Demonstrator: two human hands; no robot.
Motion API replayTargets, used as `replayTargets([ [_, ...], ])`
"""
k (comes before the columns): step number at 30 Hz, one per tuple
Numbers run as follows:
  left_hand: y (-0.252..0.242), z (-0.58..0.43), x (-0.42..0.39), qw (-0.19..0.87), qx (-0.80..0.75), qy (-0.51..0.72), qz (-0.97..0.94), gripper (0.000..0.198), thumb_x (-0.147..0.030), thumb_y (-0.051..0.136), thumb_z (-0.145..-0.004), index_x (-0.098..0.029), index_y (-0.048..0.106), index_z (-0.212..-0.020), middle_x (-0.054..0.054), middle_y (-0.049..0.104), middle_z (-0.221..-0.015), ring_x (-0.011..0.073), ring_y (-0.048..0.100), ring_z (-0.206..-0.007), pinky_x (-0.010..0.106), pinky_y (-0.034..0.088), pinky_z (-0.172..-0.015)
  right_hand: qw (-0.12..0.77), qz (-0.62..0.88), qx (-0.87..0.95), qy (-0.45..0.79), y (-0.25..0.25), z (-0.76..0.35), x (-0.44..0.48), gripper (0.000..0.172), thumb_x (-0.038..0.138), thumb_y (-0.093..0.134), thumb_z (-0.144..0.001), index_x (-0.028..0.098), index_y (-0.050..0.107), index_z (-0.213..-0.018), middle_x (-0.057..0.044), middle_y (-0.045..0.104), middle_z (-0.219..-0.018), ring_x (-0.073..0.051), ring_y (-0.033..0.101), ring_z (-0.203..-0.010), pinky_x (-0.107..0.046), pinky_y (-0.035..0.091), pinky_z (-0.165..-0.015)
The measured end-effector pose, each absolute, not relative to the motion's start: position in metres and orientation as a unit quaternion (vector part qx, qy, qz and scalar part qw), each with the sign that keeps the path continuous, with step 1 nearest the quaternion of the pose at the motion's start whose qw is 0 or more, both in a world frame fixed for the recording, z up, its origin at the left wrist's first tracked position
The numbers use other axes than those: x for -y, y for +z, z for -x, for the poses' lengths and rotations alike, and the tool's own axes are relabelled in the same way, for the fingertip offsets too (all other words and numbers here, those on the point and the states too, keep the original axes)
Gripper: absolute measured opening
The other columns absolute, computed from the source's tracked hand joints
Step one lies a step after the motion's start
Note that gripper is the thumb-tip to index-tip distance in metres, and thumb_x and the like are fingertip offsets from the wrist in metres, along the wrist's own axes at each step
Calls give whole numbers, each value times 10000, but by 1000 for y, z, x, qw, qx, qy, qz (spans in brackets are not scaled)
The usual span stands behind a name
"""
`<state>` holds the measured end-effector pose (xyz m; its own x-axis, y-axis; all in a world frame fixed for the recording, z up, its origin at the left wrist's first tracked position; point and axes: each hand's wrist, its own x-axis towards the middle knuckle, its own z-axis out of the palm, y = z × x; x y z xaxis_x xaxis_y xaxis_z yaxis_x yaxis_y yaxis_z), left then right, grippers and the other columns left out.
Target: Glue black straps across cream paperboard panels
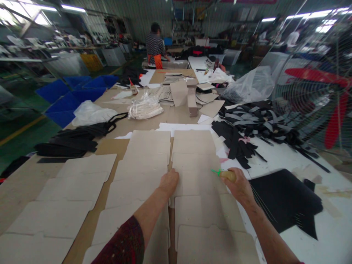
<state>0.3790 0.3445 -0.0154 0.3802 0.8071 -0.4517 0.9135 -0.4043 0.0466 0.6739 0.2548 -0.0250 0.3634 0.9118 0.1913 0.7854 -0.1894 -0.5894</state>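
Observation:
Three rows of overlapping beige card sheets (pixel 148 154) lie on the long table in front of me. My left hand (pixel 169 181) rests palm down on the sheets between the middle and right rows, fingers together and flat. My right hand (pixel 238 183) is closed round a small bottle with a green nozzle (pixel 224 174), its tip pointing left over the edge of the right row of sheets (pixel 195 161). My left sleeve (pixel 123 244) is dark red and patterned.
Black strips and cut pieces (pixel 247 124) pile at the right, with a black sheet (pixel 283 198) near my right arm. Black bundles (pixel 79 137), plastic bags (pixel 145 108) and blue bins (pixel 74 95) lie left. A red fan (pixel 327 99) stands right. A person (pixel 155 46) works far off.

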Motion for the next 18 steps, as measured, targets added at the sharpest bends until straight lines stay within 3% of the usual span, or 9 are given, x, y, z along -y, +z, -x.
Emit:
replayTargets([
  [4,-15,-378,-348,118,-526,-151,-828,272,-309,604,-917,-146,607,-1134,87,615,-1199,212,619,-1045,425,544,-884,373,764,505,149,-31,-663,-260,421,489,647,-686,228,575,-1009,-60,606,-997,-233,595,-869,-373,488,-778],
  [9,-14,-377,-348,98,-509,-126,-846,254,-279,606,-913,-150,614,-1131,93,592,-1253,245,559,-1173,465,502,-961,459,747,415,244,-34,-628,-275,536,546,663,-702,206,548,-1100,-40,643,-907,-209,617,-770,-343,514,-680],
  [14,-15,-376,-353,104,-494,-134,-853,251,-294,603,-916,-150,620,-1121,86,616,-1213,235,581,-1140,469,498,-964,428,686,544,223,-34,-592,-293,459,457,664,-708,212,562,-1083,-57,623,-1024,-226,612,-908,-375,505,-809],
  [18,-16,-376,-356,104,-489,-134,-855,258,-310,612,-910,-149,624,-1110,89,617,-1211,238,577,-1144,472,493,-968,389,660,612,196,-33,-574,-303,387,393,632,-750,212,550,-1083,-63,592,-1038,-220,608,-929,-359,504,-820],
])
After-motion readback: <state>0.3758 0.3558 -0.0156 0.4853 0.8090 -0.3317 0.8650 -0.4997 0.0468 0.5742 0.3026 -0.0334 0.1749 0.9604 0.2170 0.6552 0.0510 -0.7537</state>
